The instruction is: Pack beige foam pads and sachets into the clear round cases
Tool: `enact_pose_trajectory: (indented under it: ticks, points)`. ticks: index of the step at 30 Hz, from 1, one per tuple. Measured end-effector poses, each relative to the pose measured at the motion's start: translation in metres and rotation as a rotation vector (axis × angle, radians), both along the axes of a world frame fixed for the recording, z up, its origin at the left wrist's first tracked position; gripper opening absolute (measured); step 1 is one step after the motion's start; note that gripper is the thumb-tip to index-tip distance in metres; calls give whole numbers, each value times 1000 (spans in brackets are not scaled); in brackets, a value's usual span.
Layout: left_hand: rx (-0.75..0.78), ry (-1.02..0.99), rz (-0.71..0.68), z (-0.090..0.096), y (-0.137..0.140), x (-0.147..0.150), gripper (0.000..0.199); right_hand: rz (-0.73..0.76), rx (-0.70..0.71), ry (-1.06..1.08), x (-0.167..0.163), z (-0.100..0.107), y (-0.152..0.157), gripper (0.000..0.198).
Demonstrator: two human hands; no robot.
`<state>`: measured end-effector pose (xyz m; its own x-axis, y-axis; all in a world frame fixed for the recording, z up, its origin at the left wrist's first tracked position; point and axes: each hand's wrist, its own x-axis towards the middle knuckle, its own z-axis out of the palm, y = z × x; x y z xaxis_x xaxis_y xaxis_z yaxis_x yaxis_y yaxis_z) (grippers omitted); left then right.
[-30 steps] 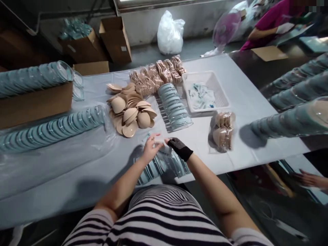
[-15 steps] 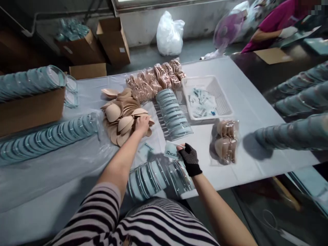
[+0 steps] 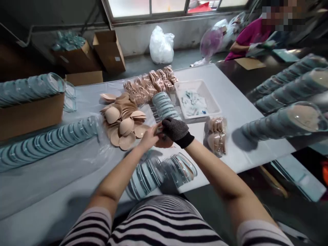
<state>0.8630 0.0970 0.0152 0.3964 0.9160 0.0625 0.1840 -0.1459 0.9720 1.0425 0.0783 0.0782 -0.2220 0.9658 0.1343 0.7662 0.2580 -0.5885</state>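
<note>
My bare left hand (image 3: 150,137) and my right hand (image 3: 176,130), in a black dotted fingerless glove, meet over the middle of the table. Between them is a beige bra cup (image 3: 164,141), its upper part hidden by the fingers. Both hands are closed on it. Whether the printed card is still in the right hand cannot be made out. Left of the hands lies a heap of loose bra cups (image 3: 126,126). Just beyond stands a row of clear round cases (image 3: 165,104) with pale blue inserts. Nearer my body lie more such cases (image 3: 147,177).
A white plastic basket (image 3: 217,111) holds printed packets. Bagged bra cups (image 3: 217,136) lie at right, with more bagged cups (image 3: 143,87) behind. Stacked cases (image 3: 274,124) stand at far right; a long row (image 3: 51,140) lies left. A co-worker (image 3: 246,39) works beyond.
My left hand has left the heap with a bra cup and moved right. My right hand has moved up and left to meet it. The printed card no longer shows. The view has shifted.
</note>
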Motion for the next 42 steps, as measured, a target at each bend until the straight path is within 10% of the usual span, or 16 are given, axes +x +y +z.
enact_pose_trajectory:
  ticks: [5, 9, 20, 26, 32, 42]
  points:
    - [-233, -234, -167, -3, -36, -11, 70, 234, -208, 190, 18, 32, -20, 34]
    - [-719, -471, -470, -30, -61, -2, 103, 14, 20, 35, 15, 42, -42, 25]
    - [-955, -512, 80, -64, -100, 40, 67, -125, -122, 31, -10, -70, -176, 73]
    - [-365, -28, -245, -86, -116, 57, 52, -582, -247, 551, 52, -88, -209, 53]
    - [365, 473, -711, -100, -140, 34, 21, -910, -299, 321, 13, -150, -342, 60]
    - [644, 821, -845, -104, -141, 34, 43, -906, -301, 213, -11, -211, -361, 61]
